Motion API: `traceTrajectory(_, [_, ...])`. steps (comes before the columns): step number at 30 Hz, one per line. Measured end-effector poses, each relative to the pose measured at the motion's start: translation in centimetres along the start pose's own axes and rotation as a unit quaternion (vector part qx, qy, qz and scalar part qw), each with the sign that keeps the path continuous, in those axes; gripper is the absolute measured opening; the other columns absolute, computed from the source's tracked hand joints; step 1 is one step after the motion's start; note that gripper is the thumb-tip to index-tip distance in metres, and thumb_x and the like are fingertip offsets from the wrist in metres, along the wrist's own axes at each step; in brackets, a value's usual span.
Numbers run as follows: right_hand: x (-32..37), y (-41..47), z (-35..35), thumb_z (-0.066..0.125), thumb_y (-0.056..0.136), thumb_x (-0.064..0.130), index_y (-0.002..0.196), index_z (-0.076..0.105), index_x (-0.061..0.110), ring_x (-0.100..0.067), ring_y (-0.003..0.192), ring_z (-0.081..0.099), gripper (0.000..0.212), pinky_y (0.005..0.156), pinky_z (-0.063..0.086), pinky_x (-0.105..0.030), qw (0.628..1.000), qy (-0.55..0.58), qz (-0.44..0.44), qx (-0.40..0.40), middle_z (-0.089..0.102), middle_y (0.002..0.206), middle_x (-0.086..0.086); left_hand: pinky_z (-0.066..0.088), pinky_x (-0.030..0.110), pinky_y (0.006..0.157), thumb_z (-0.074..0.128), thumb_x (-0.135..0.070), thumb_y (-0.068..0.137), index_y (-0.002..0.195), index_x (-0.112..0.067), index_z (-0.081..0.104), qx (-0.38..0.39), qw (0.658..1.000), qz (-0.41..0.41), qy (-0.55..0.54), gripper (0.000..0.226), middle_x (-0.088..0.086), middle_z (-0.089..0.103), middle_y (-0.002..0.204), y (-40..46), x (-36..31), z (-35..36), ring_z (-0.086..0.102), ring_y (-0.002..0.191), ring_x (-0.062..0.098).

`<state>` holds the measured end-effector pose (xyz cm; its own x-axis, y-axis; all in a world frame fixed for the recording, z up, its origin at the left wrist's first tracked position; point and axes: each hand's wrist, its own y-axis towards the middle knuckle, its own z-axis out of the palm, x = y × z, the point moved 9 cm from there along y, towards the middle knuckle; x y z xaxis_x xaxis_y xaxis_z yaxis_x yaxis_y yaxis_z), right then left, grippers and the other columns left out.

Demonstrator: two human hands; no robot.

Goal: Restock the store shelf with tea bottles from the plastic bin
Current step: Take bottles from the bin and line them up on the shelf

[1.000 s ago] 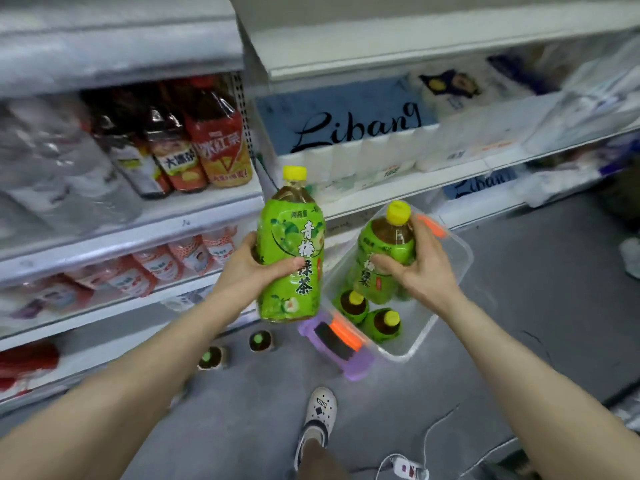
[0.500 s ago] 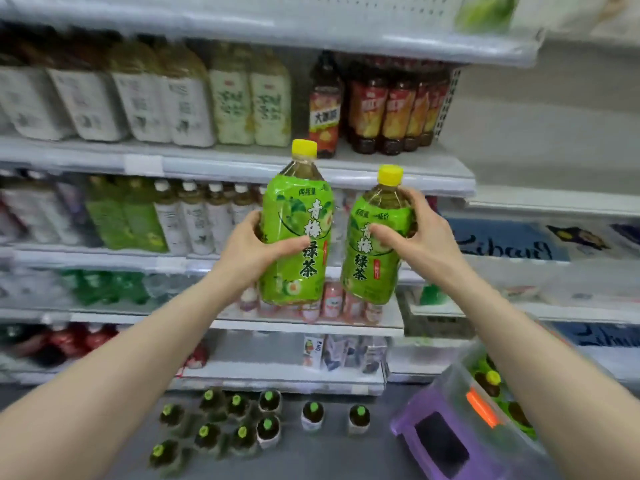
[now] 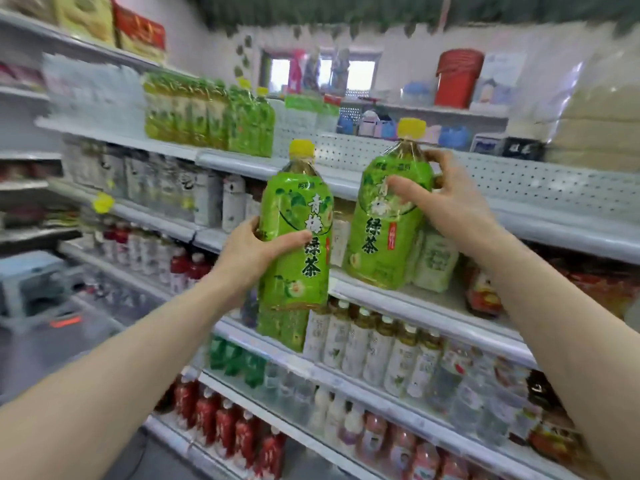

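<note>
Now both hands are up in front of the store shelf (image 3: 398, 296), each holding a big green tea bottle with a yellow cap. The left hand (image 3: 254, 251) grips the left bottle (image 3: 296, 237) around its middle, thumb lying across the label and fingers wrapped behind, and holds it upright in the air just in front of the shelf edge. The right hand (image 3: 446, 202) grips the right bottle (image 3: 388, 216) near its shoulder, thumb on the front of the label and fingers curled round the far side. That bottle leans a little to the left, and its base is at the front of the shelf board, just beside a pale-labelled bottle (image 3: 434, 261); whether it rests there I cannot tell. A row of similar green bottles (image 3: 207, 116) stands on a higher shelf to the left. The bin is out of view.
</note>
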<state>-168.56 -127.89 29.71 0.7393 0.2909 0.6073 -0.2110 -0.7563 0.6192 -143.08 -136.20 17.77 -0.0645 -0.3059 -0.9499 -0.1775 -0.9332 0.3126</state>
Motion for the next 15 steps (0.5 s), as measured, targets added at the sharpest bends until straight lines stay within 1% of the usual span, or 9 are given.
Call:
traceTrajectory(3, [3.0,5.4,2.5,0.074,0.075,0.059,0.118,0.047,0.035,-0.008,0.091,0.065,0.056,0.092,0.053,-0.043,0.999,0.018,-0.044,-0.002,0.066,0.107,0.011,0.058,0.026,0.067,0.09,-0.051,0.043,0.107,-0.022,0.063,-0.039,0.999,0.023,0.021,0.075,-0.006,0.075,0.092,3.0,-1.4,-3.2,0.073,0.077,0.007])
traceTrajectory(5, [4.3,8.9,4.3,0.073,0.077,0.056,0.123,0.047,0.032,-0.009,0.091,0.064,0.058,0.092,0.053,-0.046,0.997,0.038,-0.061,0.0,0.065,0.105,0.011,0.057,0.023,0.063,0.088,-0.046,0.049,0.104,-0.023,0.064,-0.063,0.997,0.031,0.022,0.064,-0.007,0.075,0.089,5.2,-1.9,-5.0,0.073,0.075,0.007])
traceTrajectory(6, [4.9,10.5,5.2,0.072,0.078,0.057,0.127,0.046,0.03,-0.01,0.092,0.064,0.062,0.092,0.053,-0.047,0.997,0.041,-0.068,0.004,0.064,0.106,0.011,0.058,0.025,0.065,0.086,-0.046,0.049,0.105,-0.023,0.064,-0.071,0.997,0.032,0.021,0.064,-0.006,0.075,0.09,6.2,-2.0,-5.8,0.074,0.078,0.009])
traceTrajectory(9, [6.2,15.2,8.2,0.067,0.075,0.065,0.136,0.042,0.025,-0.016,0.1,0.064,0.078,0.093,0.052,-0.05,0.995,0.045,-0.092,0.013,0.064,0.113,0.006,0.059,0.04,0.08,0.085,-0.054,0.045,0.114,-0.02,0.061,-0.09,0.995,0.034,0.028,0.081,0.0,0.074,0.102,9.4,-1.6,-8.2,0.073,0.088,0.018])
traceTrajectory(13, [7.5,20.7,12.3,0.065,0.068,0.072,0.14,0.04,0.024,-0.018,0.102,0.064,0.09,0.093,0.052,-0.05,0.993,0.047,-0.109,0.015,0.065,0.116,0.002,0.059,0.044,0.083,0.089,-0.063,0.04,0.108,-0.025,0.06,-0.116,0.992,0.028,0.034,0.083,-0.001,0.074,0.103,13.5,-0.2,-11.4,0.073,0.089,0.018])
traceTrajectory(15, [7.9,23.1,14.4,0.065,0.068,0.071,0.141,0.039,0.024,-0.021,0.104,0.064,0.091,0.093,0.052,-0.051,0.993,0.039,-0.115,0.016,0.064,0.118,0.001,0.059,0.044,0.084,0.086,-0.065,0.036,0.111,-0.024,0.062,-0.125,0.991,0.026,0.033,0.089,-0.001,0.075,0.102,15.6,0.6,-12.8,0.074,0.089,0.018])
